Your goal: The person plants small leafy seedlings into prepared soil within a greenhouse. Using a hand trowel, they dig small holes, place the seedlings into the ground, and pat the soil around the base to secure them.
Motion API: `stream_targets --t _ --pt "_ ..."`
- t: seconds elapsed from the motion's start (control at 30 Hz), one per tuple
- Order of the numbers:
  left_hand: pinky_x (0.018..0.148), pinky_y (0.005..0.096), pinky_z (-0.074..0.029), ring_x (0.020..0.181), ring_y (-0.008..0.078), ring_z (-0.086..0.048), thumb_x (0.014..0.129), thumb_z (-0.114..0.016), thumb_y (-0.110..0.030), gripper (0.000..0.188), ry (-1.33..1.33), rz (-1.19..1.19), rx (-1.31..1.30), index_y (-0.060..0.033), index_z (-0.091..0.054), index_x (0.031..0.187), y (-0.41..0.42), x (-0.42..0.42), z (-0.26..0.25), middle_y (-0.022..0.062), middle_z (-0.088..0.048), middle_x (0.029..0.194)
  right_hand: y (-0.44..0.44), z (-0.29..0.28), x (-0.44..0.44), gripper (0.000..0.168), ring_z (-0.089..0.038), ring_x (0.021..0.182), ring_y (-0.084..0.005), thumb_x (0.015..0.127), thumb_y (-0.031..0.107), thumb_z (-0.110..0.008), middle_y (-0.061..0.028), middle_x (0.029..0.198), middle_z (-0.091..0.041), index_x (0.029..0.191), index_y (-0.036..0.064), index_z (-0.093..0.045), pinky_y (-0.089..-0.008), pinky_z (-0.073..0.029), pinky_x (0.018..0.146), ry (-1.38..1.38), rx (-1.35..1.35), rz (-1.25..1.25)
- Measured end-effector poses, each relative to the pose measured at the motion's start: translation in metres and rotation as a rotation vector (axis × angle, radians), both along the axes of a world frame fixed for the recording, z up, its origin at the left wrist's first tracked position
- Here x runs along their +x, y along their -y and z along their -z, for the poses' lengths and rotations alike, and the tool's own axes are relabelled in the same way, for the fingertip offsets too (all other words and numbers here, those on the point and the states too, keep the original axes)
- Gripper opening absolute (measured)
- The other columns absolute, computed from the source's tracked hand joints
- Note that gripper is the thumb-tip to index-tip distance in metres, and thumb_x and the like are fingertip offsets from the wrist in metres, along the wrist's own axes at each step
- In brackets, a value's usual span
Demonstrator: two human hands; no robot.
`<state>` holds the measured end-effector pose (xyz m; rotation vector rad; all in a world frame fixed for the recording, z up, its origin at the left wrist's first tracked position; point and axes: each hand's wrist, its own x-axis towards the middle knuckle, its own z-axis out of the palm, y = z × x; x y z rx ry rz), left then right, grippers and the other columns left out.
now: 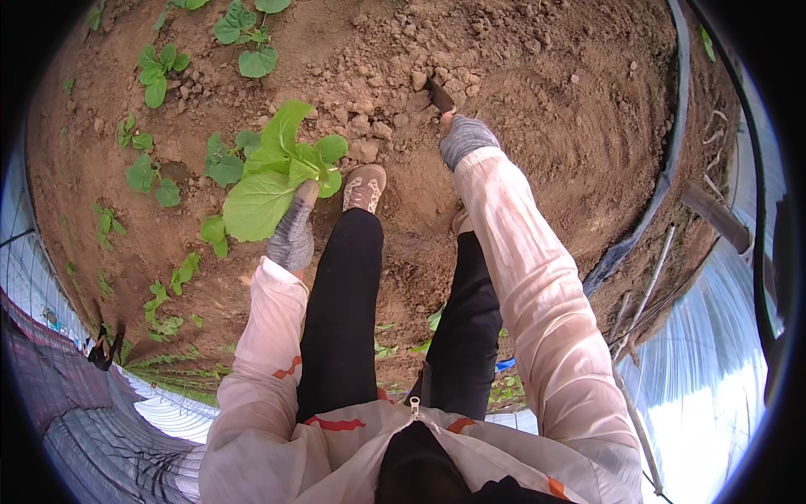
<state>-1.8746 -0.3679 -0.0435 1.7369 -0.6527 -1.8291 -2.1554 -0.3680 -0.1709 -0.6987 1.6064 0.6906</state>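
Note:
My left hand (295, 233), in a grey glove, grips a leafy green plant (267, 189) with broad pale-green leaves by its base. The cut or root end is hard to make out among the leaves. My right hand (467, 140), also gloved in grey, holds a short dark blade (439, 97), apparently a knife; its handle is hidden in my fist. The blade's tip points forward, at or just above the clods of dry soil (378, 129).
Seedlings (158, 70) and young broad-leaved plants (223, 160) grow in the brown soil at left. My left shoe (365, 186) stands between my hands. A grey hose (680, 107) curves along the right, beside poles (648, 283) and plastic sheeting (699, 334).

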Motion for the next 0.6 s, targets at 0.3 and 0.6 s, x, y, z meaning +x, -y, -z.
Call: stream_targets --t 0.3,0.6 --pt "0.067 0.0205 -0.046 0.08 0.0084 -0.058 0.085 -0.065 -0.014 0.029 -0.163 -0.304 -0.033 0.0006 -0.059 0.11 -0.058 -0.068 0.064 0.0036 -0.062 0.097 -0.066 -0.068 -0.03 0.045 -0.063 0.089 -0.0337 0.086 0.023 -0.053 -0.019 0.093 -0.064 0.13 0.015 -0.045 -0.0429 -0.049 0.077 -0.104 -0.469 -0.169" --pt "0.09 0.0305 -0.044 0.103 0.0162 -0.054 0.083 -0.068 -0.017 0.043 0.145 -0.047 -0.057 -0.0003 -0.053 0.12 -0.075 -0.092 0.107 0.0088 -0.057 0.118 -0.048 -0.084 -0.079 0.042 -0.063 0.087 -0.0345 0.085 0.031 -0.056 -0.0209 0.089 -0.063 0.123 0.013 -0.053 -0.0405 -0.049 0.074 -0.102 -0.499 -0.17"
